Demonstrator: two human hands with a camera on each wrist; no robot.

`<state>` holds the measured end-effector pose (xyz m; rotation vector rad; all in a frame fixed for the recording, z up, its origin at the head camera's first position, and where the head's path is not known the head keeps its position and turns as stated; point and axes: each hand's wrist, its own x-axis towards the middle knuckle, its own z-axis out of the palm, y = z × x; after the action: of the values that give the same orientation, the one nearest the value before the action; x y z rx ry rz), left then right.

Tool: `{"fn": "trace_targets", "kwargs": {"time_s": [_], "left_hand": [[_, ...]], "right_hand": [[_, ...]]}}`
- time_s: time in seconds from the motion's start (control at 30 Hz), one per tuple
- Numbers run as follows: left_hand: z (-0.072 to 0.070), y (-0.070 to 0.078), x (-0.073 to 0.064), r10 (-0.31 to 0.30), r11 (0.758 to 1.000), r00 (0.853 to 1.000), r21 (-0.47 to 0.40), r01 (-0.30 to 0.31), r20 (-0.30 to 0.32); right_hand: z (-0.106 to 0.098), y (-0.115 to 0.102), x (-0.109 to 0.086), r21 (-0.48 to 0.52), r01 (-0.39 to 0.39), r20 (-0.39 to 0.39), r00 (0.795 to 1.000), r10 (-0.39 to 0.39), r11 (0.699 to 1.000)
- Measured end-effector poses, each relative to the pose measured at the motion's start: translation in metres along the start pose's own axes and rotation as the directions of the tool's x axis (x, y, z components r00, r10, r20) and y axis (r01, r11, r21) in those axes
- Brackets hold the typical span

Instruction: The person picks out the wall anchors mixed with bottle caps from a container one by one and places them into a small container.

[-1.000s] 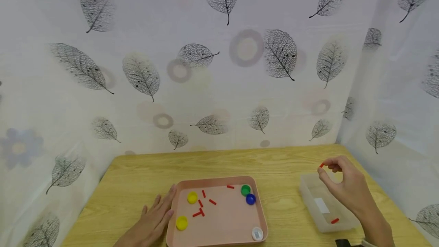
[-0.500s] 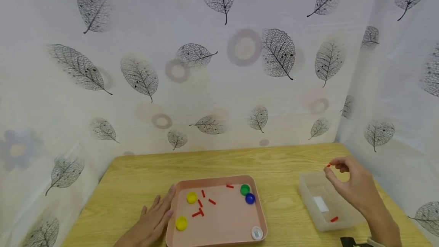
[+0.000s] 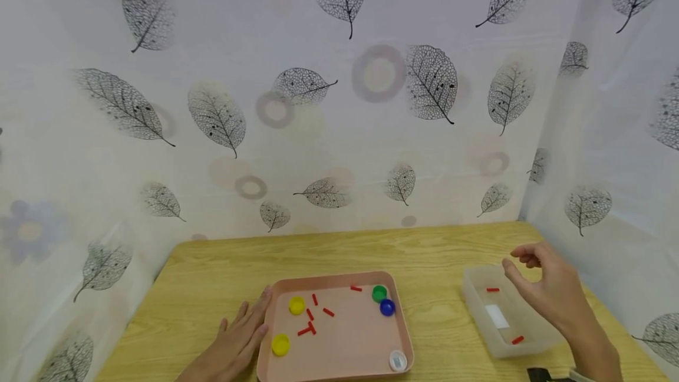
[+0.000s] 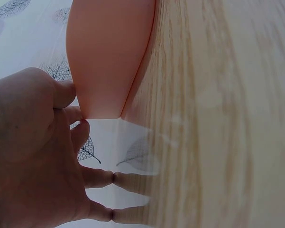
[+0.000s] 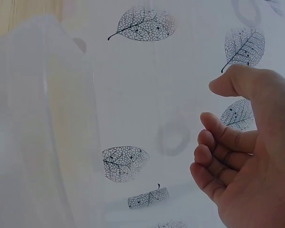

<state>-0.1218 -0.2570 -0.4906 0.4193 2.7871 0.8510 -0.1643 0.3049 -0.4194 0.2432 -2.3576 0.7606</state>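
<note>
My right hand (image 3: 551, 287) hovers over the translucent plastic box (image 3: 477, 317), thumb and forefinger apart with nothing between them. Inside that box lie two short red sticks, one red stick (image 3: 493, 290) towards the back and another (image 3: 517, 340) near the front. With fingers extended, my left hand (image 3: 233, 341) rests against the left side of the pink tray (image 3: 339, 276); the left wrist view has its thumb and a fingertip at the tray's wall. Several red sticks (image 3: 329, 312) lie scattered in the tray.
Round caps sit in the tray: two yellow (image 3: 297, 305), one green cap (image 3: 379, 293), one blue cap (image 3: 387, 308) and one white cap (image 3: 398, 361). A white label (image 3: 497, 316) shows on the box. Leaf-printed sheeting (image 3: 329, 134) walls the wooden table (image 3: 435, 287) at back and sides.
My right hand has moved slightly right above the box and let go of the red stick it pinched, which now lies in the box. The left hand stays at the tray.
</note>
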Motion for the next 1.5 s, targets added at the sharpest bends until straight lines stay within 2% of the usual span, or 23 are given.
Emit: {"fn": "trace_targets", "kwargs": {"time_s": [0.3, 0.57, 1.0, 1.23, 1.37, 1.5], "left_hand": [[0.000, 0.000, -0.001, -0.024, 1.000, 1.000, -0.005, 0.024, 0.002], [0.001, 0.000, -0.002, -0.038, 0.999, 0.999, -0.008, 0.038, 0.012], [0.001, 0.002, -0.003, -0.044, 0.999, 0.999, -0.021, 0.044, 0.002], [0.000, 0.003, -0.004, -0.035, 0.999, 0.999, -0.012, 0.035, -0.003], [0.001, 0.004, -0.005, -0.024, 1.000, 1.000, -0.003, 0.024, -0.019], [0.001, 0.005, -0.006, -0.021, 1.000, 1.000, -0.019, 0.021, -0.008]], "right_hand": [[0.013, -0.008, 0.000, 0.021, 0.011, 0.025, 1.000, -0.012, 1.000], [0.030, -0.021, -0.002, 0.055, 0.082, 0.050, 0.995, -0.085, 0.995], [0.060, -0.052, -0.007, 0.120, 0.193, 0.112, 0.972, -0.206, 0.974], [0.072, -0.070, -0.010, 0.180, 0.188, 0.138, 0.967, -0.214, 0.966], [0.078, -0.077, -0.012, 0.239, 0.201, 0.159, 0.957, -0.243, 0.950], [0.085, -0.082, -0.014, 0.276, 0.210, 0.170, 0.950, -0.263, 0.938]]}}
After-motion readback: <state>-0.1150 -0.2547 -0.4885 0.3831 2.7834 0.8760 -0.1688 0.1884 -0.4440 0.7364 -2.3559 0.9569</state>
